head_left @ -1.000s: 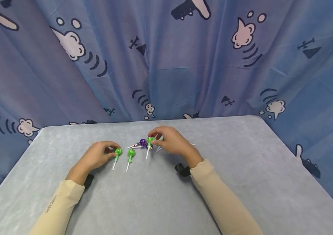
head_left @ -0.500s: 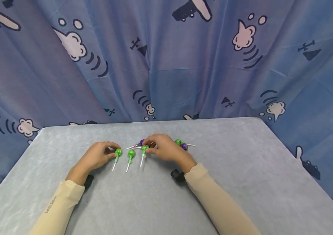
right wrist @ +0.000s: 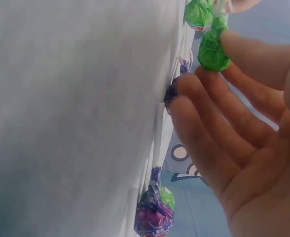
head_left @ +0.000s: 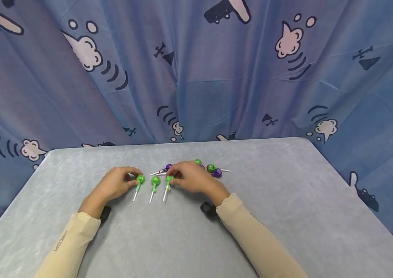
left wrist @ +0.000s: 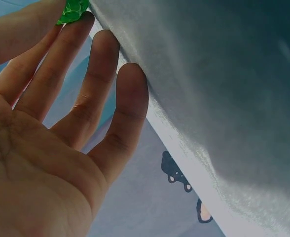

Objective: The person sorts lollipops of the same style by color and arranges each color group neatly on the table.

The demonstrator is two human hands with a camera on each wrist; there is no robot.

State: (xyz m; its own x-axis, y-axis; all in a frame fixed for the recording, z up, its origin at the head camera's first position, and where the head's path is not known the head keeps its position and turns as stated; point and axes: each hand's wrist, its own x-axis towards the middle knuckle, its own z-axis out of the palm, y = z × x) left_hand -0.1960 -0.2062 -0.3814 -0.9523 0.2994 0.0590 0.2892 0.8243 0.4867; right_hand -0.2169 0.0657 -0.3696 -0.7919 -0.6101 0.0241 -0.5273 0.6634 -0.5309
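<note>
My left hand (head_left: 114, 183) pinches the head of a green-wrapped lollipop (head_left: 140, 179) between thumb and fingers, its white stick pointing toward me. In the left wrist view that lollipop's green wrapper (left wrist: 74, 11) shows at the top edge by the fingertips. Another green lollipop (head_left: 155, 180) lies just to the right, untouched. My right hand (head_left: 190, 177) holds a third green lollipop (right wrist: 214, 49) by the head, thumb against the wrapper. It stands beside the middle one, stick also toward me. The right wrist view shows a purple lollipop (right wrist: 172, 91) behind the outer fingers.
Behind the right hand lie a purple lollipop (head_left: 168, 167) with white sticks near it, a green one (head_left: 211, 168) and another purple one (head_left: 217, 173). A further green head (head_left: 198, 161) peeks over the hand. The grey-covered table (head_left: 168, 239) ends at a blue patterned curtain (head_left: 196, 77).
My right hand has carried its green lollipop left and toward me, up beside the middle one. Lollipops behind it have come into view. The left hand has stayed in place.
</note>
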